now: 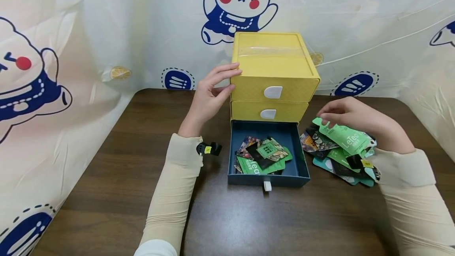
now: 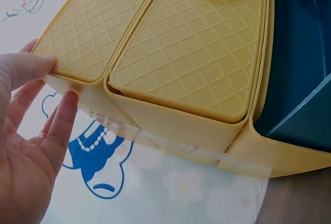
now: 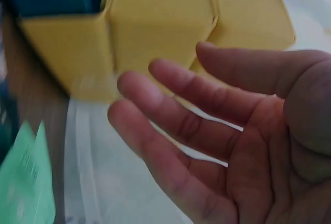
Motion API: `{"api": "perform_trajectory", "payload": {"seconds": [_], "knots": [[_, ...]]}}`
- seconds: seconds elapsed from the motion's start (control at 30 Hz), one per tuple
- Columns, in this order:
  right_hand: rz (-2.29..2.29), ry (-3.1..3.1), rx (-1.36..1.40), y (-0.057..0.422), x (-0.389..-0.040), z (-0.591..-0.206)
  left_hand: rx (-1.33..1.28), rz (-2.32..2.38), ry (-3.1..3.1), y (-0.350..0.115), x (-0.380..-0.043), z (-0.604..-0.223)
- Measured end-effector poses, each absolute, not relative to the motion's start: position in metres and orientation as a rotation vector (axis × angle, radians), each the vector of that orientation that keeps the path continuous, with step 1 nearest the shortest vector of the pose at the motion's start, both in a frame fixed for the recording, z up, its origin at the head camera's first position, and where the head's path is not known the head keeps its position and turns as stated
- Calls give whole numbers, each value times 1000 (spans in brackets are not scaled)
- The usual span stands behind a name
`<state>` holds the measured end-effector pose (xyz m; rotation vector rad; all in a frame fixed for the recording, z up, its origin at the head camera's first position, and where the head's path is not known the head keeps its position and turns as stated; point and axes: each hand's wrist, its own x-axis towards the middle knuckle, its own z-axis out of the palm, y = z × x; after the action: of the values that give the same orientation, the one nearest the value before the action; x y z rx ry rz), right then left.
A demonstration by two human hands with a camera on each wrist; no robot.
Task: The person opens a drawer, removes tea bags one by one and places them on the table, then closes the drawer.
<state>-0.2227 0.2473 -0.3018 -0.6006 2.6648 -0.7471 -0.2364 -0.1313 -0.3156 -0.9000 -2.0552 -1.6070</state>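
Note:
My left hand (image 1: 211,96) rests its fingertips against the left side of a yellow drawer box (image 1: 273,64), its fingers mostly straight. The left wrist view shows that thumb and fingers at the edge of the top drawer front. To the right of the box, my right hand (image 1: 362,119) hovers over a pile of flat green and black packets (image 1: 350,139). In the right wrist view its fingers are loosely bent, with nothing between them. The dark blue bottom drawer (image 1: 268,181) is pulled out and holds several similar packets (image 1: 263,163).
Two upper drawers with white tabs (image 1: 273,92) are closed. The box stands on a dark brown wooden table (image 1: 117,192). Behind it hangs a pale sheet (image 1: 177,23) printed with cartoon bears. A white pull tab (image 1: 267,186) sticks out from the bottom drawer.

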Motion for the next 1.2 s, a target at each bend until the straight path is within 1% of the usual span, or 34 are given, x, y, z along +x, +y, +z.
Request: {"api": "perform_trajectory", "payload": {"seconds": [0.27,0.47,0.57,0.7,0.87,1.2], "knots": [[-833,2404,-927,192,-224,-293,-882,-1602,-2072,-132,-235,-314],[-683,2231,-1194,144,-234,-304,-892,-1598,-2058,-134,-236,-315],[-640,2141,-1249,122,-238,-310,-900,-1597,-2054,-133,-236,-315],[-555,2108,-1265,99,-241,-316,-911,-1589,-2047,-132,-236,-315],[-403,2123,-1188,83,-242,-322,-903,-1590,-2054,-131,-236,-314],[-245,2148,-1128,80,-243,-338,-891,-1596,-2067,-132,-236,-314]]}}
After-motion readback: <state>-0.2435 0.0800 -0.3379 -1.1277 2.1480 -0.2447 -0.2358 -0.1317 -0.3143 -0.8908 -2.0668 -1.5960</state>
